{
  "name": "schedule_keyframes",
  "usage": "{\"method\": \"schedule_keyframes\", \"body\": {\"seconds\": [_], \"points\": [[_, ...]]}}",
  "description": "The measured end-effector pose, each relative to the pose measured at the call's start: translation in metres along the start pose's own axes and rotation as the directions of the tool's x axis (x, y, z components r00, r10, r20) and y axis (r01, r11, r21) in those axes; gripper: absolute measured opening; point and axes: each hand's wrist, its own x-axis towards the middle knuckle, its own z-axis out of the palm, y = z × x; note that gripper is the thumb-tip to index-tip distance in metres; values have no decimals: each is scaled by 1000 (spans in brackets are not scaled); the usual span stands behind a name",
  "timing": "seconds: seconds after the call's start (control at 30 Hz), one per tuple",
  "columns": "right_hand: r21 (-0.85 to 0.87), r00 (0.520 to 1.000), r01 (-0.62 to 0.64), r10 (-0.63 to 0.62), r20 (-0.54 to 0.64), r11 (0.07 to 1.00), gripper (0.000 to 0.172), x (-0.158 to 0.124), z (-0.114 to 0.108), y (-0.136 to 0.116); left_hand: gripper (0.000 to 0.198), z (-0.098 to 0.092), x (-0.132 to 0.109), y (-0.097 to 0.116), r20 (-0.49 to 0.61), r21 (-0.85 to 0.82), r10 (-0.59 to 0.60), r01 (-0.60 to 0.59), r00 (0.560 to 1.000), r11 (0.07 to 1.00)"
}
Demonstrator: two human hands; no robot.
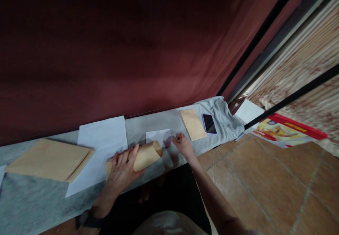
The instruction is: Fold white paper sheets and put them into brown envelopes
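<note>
My left hand (123,168) is wrapped over a brown paper envelope (147,157), whose mouth gapes open toward the right. Just beyond that mouth lies a small white sheet of paper (156,136), flat on the grey cloth. My right hand (183,145) is at the right edge of this sheet with its fingers curled together. Whether it grips the sheet's edge or something small is too blurred to tell. To the right of the sheet rests a flat brown envelope (193,124).
A stack of brown envelopes (50,159) lies left, partly over large white sheets (106,136). A phone (209,123) sits near the right end of the cloth-covered surface (31,199). Black metal bars (254,47) rise at the right, beside a red and yellow box (286,130) on the floor.
</note>
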Motion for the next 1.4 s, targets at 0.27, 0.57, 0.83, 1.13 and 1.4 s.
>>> {"method": "schedule_keyframes", "body": {"seconds": [0.27, 0.57, 0.83, 1.13, 1.4], "points": [[-271, 996, -90, 78, -53, 958, 46, 12, 46, -25, 95, 15, -18, -4, 11, 36, -149, 148, 989, 988], [-49, 989, -84, 78, -124, 995, 20, 19, 49, -17, 99, 20, -20, -7, 18, 23, -184, 184, 983, 983], [349, 976, -17, 91, -197, 937, 10, 1, 21, 13, 102, 17, -21, -6, 25, -5, -216, 216, 976, 976], [525, 981, 138, -42, -190, 840, 30, -50, -6, 34, 104, 19, -20, -3, 0, -29, -106, 106, 994, 994], [411, 962, 198, -96, -257, 890, 27, -40, -27, 39, 107, 14, -17, 1, 42, -26, -61, 62, 997, 998]]}}
